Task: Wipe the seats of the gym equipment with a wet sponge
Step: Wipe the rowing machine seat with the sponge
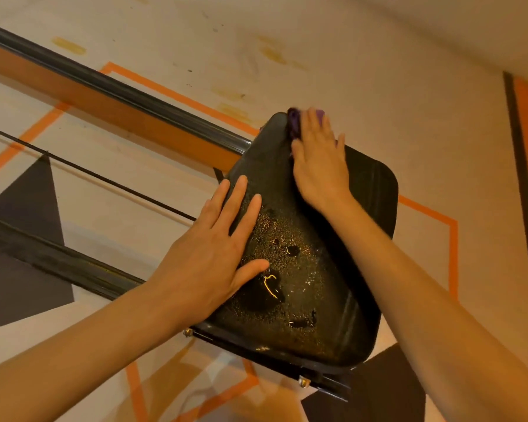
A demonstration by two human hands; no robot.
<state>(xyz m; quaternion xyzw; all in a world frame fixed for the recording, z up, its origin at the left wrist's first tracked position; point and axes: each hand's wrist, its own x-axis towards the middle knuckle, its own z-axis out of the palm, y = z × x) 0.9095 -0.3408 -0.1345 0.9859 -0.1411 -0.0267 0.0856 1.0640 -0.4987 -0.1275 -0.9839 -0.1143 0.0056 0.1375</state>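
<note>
Head view: nearest us, two bare forearms reach up the frame from its lower edge. We find the left hand (209, 254) laid flat on the near left part of the black seat (311, 287), fingers straight and spread, holding nothing. The seat is a smooth, rounded pad narrowing toward its far end, its surface beaded with water (small pools glint near the middle). Bolts (304, 381) show at its near edge. Farther off, the right hand (319, 161) presses a purple sponge (294, 121) onto the narrow far end, fingers extended over it. No legible writing noted. Beyond lies an orange-lined floor (409, 86).
</note>
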